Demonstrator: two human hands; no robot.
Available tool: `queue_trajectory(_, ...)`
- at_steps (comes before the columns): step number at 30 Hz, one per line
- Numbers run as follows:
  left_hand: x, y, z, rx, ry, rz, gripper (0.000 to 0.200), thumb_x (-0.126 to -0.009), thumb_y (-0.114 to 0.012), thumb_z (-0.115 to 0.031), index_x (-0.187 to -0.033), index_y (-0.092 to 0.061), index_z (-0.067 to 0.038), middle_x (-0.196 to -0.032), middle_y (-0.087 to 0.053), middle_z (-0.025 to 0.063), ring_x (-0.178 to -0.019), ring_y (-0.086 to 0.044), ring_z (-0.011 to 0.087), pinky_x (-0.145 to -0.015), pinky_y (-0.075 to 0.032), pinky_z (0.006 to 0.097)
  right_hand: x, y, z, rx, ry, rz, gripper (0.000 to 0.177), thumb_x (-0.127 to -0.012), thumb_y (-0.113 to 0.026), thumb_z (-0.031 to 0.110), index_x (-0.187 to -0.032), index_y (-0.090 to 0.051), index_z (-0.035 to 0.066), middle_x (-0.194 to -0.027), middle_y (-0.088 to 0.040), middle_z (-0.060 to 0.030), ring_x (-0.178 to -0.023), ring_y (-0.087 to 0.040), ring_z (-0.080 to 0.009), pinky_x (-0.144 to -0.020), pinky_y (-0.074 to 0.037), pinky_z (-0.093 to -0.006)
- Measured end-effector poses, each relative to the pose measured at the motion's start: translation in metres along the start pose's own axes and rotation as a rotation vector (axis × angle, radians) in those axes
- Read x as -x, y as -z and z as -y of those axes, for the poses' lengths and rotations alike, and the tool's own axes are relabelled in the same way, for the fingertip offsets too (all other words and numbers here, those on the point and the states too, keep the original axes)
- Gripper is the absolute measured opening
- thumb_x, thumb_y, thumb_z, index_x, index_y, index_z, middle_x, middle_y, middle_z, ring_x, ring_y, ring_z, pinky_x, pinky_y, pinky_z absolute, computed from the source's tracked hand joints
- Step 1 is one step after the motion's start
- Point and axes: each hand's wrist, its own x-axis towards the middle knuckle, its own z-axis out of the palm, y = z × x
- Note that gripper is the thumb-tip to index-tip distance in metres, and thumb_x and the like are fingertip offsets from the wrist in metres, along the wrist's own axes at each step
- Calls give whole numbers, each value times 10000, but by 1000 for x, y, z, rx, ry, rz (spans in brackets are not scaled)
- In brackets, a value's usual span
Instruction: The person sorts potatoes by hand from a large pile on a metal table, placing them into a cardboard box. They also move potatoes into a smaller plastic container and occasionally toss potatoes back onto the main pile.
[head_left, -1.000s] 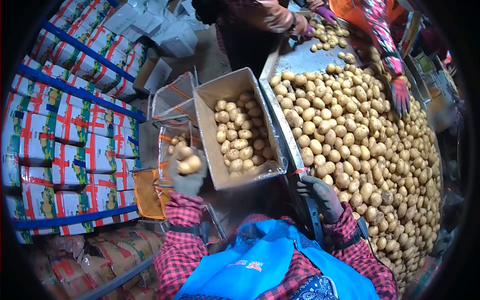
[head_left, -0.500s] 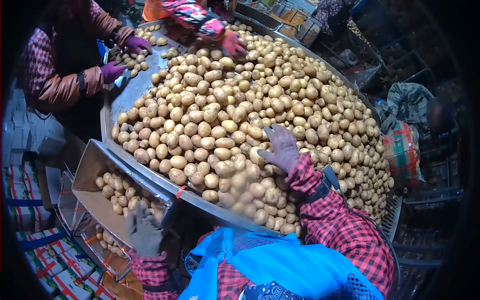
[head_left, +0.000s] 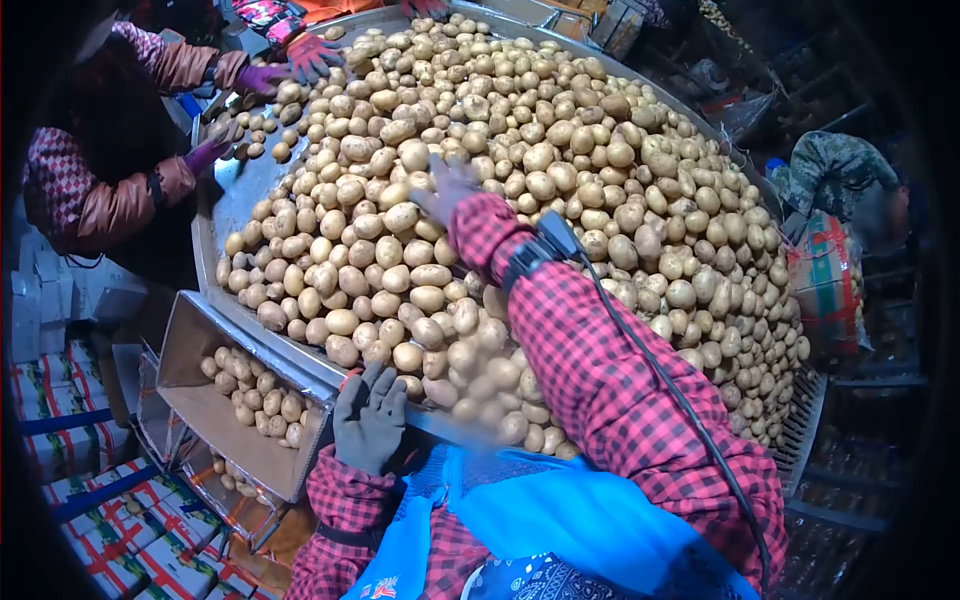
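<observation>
A broad heap of potatoes (head_left: 560,180) covers the metal sorting table (head_left: 240,190). My right hand (head_left: 447,190), in a greyish purple glove, reaches far across the heap. It is smeared by motion, and potatoes lie right by its fingertips; whether it grips one cannot be made out. Near the table's front edge is my left hand (head_left: 368,422) in a grey glove, fingers stretched out, with nothing in it. Just left of that hand, an open cardboard box (head_left: 235,425) tilts against the table, partly filled with potatoes (head_left: 262,395).
At the far left a co-worker's purple-gloved hands (head_left: 212,148) are at the potatoes. Another person's red-and-grey glove (head_left: 314,56) is close by. Printed cartons (head_left: 150,530) are stacked at lower left. A person in camouflage (head_left: 835,175) bends beside a wrapped bundle (head_left: 825,280) at right.
My right hand has moved forward and left across the heap. My left hand has shifted right from over the box to the table edge. The camera view has shifted slightly.
</observation>
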Motion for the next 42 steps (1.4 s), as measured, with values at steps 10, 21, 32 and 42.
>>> queue_trajectory(10,0,6,3,57,45,-49,429,-968,-480,-321,-1305,-514,-57,-1202,-607,170,-1102,-593,332,-925,-515,430,89,38,-57,24,398,52,543,-866,-605,376,-1260,-526,11,-1285,-530,-216,-1221,-488,-346,-1055,-368,-423)
queue_trajectory(21,-4,-1,-3,36,86,19,450,-957,-498,-314,-1312,-496,-38,-1208,-596,177,-1115,-579,327,-947,-498,432,32,31,-209,682,297,-216,270,-796,-563,100,-1063,-549,63,-1164,-558,-178,-1082,-549,-348,-870,-475,-448)
queue_trajectory(32,29,22,-8,125,-31,-6,435,-948,-507,-293,-1301,-525,-39,-1205,-610,155,-1138,-574,296,-955,-495,424,33,70,-121,610,-263,176,462,-752,-687,195,-1173,-538,78,-1212,-532,-219,-1138,-553,-368,-951,-465,-435)
queue_trajectory(42,20,13,3,128,42,-63,437,-927,-540,-292,-1282,-533,-38,-1170,-606,157,-1081,-589,313,-936,-505,445,95,15,-23,-186,199,234,624,-856,-633,415,-1320,-465,34,-1099,-617,-233,-1055,-600,-350,-898,-474,-389)
